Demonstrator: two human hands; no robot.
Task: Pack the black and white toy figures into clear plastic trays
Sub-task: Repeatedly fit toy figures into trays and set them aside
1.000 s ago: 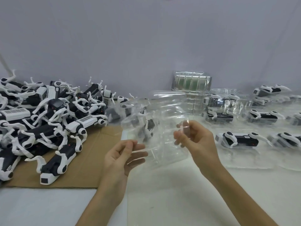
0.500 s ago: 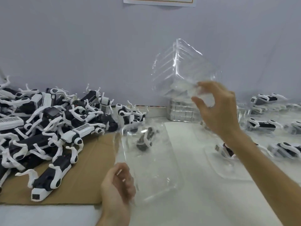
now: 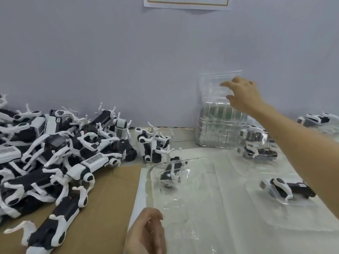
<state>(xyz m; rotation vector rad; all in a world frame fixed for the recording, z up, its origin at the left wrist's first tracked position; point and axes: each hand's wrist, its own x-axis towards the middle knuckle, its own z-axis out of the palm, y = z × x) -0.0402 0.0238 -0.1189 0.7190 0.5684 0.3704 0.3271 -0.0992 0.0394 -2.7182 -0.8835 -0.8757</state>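
Note:
A big heap of black and white toy figures (image 3: pixel 55 158) lies on the left. Flat on the white surface in front of me rests a clear plastic tray (image 3: pixel 185 191); one figure (image 3: pixel 171 171) shows through its far end. My left hand (image 3: pixel 146 233) grips this tray's near corner, fingers curled. Far back, my right hand (image 3: pixel 242 96) is stretched out with thumb and fingers pinching the upper clear trays (image 3: pixel 212 85), which sit on top of the stack of clear trays (image 3: pixel 218 129) by the wall.
Brown cardboard (image 3: pixel 110 198) lies under the heap. To the right, figures sit packed in clear trays (image 3: pixel 286 187), with more behind (image 3: pixel 256 149) and at the far right (image 3: pixel 315 118). A grey wall with a paper sheet (image 3: pixel 187 2) closes off the back.
My right hand carried a bundle of clear trays up and away, then lowered it onto the stack by the wall. The left hand laid its single tray flat on the table.

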